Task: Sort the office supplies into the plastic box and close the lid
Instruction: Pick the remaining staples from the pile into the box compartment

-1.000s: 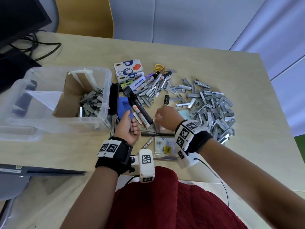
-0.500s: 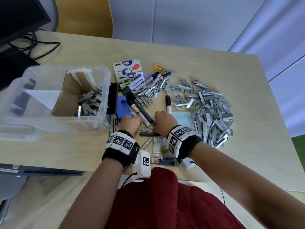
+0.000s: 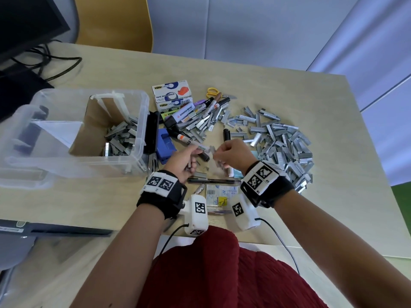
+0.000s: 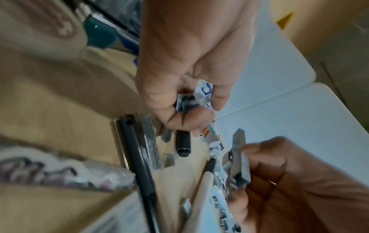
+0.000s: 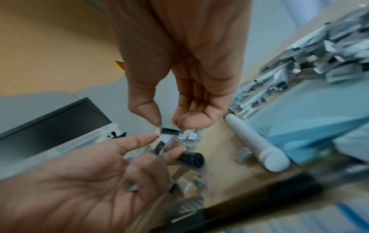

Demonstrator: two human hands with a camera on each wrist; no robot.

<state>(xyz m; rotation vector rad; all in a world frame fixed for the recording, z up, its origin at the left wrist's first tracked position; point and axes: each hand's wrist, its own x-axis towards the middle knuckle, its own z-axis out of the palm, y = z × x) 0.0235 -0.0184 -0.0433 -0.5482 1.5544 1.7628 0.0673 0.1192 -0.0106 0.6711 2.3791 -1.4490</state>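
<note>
Pale wood tabletop [image 3: 278, 90], grey partition behind, and office clutter spread right across the middle of it. Over on the left sits the clear plastic box [image 3: 138, 138], open, a cardboard divider [image 3: 89, 130] inside and a small heap of staple strips [image 3: 120, 136] already lying in one compartment. No lid on it yet.

Both hands meet just in front of the box. The left hand [image 3: 183, 162] is cupped, fingers curled round a short bundle of staple strips with a marker lying across them; in the left wrist view that bundle [image 4: 186, 102] sits tucked between thumb and curled fingers. The right hand [image 3: 233, 155] pinches one staple strip [image 5: 169, 131] between thumb and fingertip, tip to tip with the left fingers, and looks to be feeding it into the left hand's collection. That reads as gathering a handful before a trip to the box.

Plenty left: the big staple pile [image 3: 282, 145] on the right, markers [image 3: 200, 110], two tape dispenser boxes [image 3: 171, 90], yellow-handled scissors [image 3: 212, 92], a blue hole punch [image 3: 165, 145], a black pen [image 3: 213, 180] near the table edge.

These strips should be light and rigid but brittle, held by thin glue and liable to snap into shorter pieces if bent. Smooth metal, so likely slippery in a loose stack. Best taken along the long flat sides, pinched square, several aligned together; a scooping palm underneath would guard against strays dropping on the way over.
</note>
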